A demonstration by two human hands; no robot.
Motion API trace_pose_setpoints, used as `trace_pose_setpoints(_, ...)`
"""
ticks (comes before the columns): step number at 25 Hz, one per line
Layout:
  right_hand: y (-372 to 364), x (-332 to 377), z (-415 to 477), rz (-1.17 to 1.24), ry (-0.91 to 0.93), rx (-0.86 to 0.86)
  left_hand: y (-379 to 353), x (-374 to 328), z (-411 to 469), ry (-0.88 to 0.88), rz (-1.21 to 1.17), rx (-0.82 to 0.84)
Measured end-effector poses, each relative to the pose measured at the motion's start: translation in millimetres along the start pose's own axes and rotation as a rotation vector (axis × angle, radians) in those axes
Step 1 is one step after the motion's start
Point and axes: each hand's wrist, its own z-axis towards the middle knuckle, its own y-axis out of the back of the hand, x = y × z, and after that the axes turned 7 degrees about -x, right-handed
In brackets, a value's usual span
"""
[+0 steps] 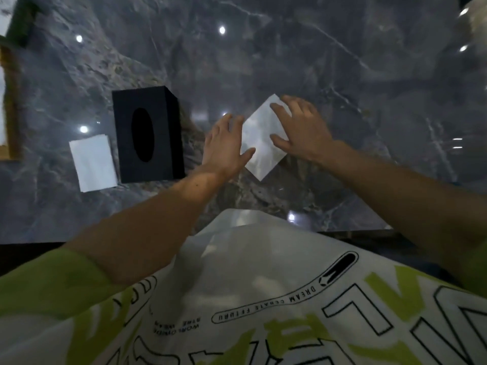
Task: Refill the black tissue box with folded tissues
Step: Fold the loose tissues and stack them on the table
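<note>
folding step: both hands (pixel 226 143) (pixel 300 127), fingers spread flat, press tissue (pixel 261 143) mid-frame; next, crease it, then feed box (pixel 147 133).

Your single head camera looks steeply down and forward over your shirt (pixel 263 299) at the bottom of the frame, close above the marble tabletop (pixel 290 48) filling the upper frame.

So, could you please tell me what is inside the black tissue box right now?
The oval opening on top of the black tissue box shows only darkness, with no tissue poking out. Whether any tissues lie deeper inside cannot be seen.
</note>
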Motion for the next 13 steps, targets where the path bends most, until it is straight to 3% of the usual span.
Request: trace_pose_setpoints(13, -55, -2, -32, 0.048, -0.025, 0.079, -24, -14, 56, -0.410, 0.197, 0.270)
